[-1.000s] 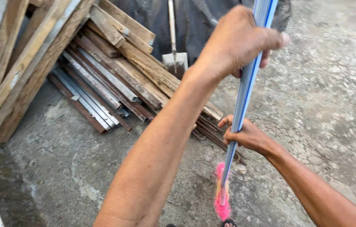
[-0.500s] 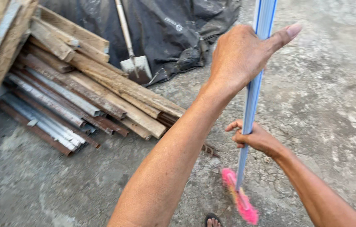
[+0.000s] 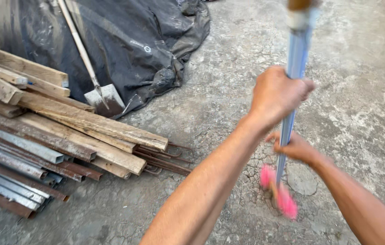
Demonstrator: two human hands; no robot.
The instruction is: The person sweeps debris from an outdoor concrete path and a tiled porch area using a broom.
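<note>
left hand [image 3: 278, 94]: clenched high on the blue broom handle [image 3: 295, 63]
right hand [image 3: 295, 147]: gripping it lower
pink bristles [image 3: 278, 190]: on cracked concrete [image 3: 360, 90], little debris visible
planks [image 3: 88, 124]: piled well left

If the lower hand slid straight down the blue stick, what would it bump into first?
Probably the pink broom head. The right hand grips the blue handle just above it, with nothing visible between them.

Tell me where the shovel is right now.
The shovel lies at upper left, its blade on the black tarp beside the wooden planks.
</note>
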